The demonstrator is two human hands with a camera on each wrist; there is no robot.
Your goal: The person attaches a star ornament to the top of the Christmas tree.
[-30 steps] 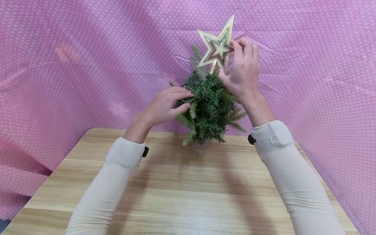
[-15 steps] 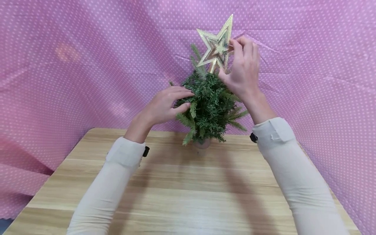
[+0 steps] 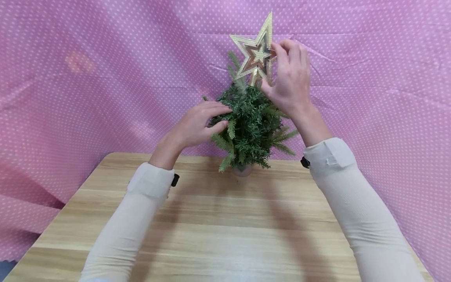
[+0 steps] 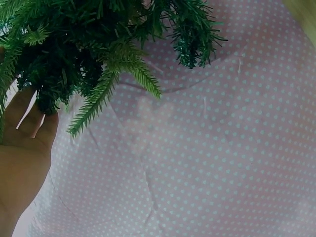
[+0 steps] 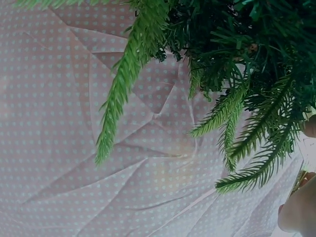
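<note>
A small green artificial Christmas tree [image 3: 251, 123] stands upright near the table's far edge in the head view. A gold star tree topper [image 3: 260, 55] sits at its tip, its neck down among the top branches. My right hand [image 3: 292, 78] pinches the star's right side between fingers and thumb. On the tree's left side, my left hand [image 3: 199, 123] holds the foliage, thumb in front and fingers above. In the left wrist view, fingers of the left hand [image 4: 24, 168] reach behind the branches. The right hand [image 5: 300, 207] shows only at the right wrist view's edge.
The pale wooden table [image 3: 225, 231] stretches toward me in front of the tree. A small pinkish base [image 3: 242, 170] shows under the lowest branches. Pink dotted cloth [image 3: 105, 78] hangs close behind the tree and along both sides of the table.
The star has shifted slightly left and up in the head view, tilting a little, with the right hand following it. The left hand has stayed on the foliage with hardly any movement.
</note>
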